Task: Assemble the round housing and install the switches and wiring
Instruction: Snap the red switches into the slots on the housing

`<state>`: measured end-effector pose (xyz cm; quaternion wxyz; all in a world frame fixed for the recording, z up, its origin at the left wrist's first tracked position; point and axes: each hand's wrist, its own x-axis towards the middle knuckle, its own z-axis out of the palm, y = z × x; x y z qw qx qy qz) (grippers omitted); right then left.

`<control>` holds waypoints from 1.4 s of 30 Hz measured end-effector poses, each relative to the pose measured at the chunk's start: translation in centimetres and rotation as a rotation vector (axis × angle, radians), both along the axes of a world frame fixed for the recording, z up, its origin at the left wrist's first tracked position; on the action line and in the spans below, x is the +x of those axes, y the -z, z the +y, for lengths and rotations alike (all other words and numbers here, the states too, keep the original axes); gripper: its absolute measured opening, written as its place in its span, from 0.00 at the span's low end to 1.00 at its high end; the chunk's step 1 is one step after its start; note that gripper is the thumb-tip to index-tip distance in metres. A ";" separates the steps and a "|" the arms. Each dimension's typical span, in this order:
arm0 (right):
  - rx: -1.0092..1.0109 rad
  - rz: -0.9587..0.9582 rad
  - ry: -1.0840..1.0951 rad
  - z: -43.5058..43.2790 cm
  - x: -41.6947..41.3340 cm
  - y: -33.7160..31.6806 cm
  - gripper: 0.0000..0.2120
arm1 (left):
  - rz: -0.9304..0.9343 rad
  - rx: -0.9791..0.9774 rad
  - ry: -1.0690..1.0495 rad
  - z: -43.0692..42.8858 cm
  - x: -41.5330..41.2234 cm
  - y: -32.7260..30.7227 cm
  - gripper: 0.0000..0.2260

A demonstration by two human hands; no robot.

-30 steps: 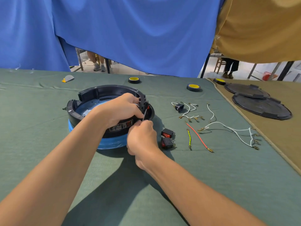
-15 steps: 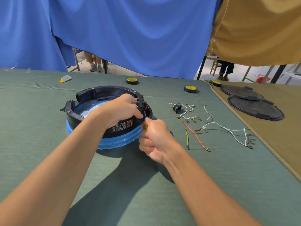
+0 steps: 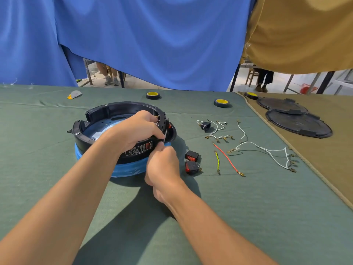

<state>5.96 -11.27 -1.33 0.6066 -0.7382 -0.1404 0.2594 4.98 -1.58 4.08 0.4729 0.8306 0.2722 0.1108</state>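
Round housing [image 3: 101, 111] on green counter [image 3: 57, 169], right rim clamped under curled left grip [image 3: 137, 129]. Right grip [image 3: 164, 165] just nearer, pinched on thin pale strand [image 3: 165, 135]. Loose switches [image 3: 192, 166] just right of that grip, wires [image 3: 227, 159] farther right.

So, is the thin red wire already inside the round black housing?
No, the thin red wire lies loose on the green table cloth, to the right of the round black housing.
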 end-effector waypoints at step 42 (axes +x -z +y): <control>-0.045 -0.669 -0.115 -1.4 12.0 -2.7 0.06 | 0.106 0.291 0.116 0.0 -0.3 0.3 0.13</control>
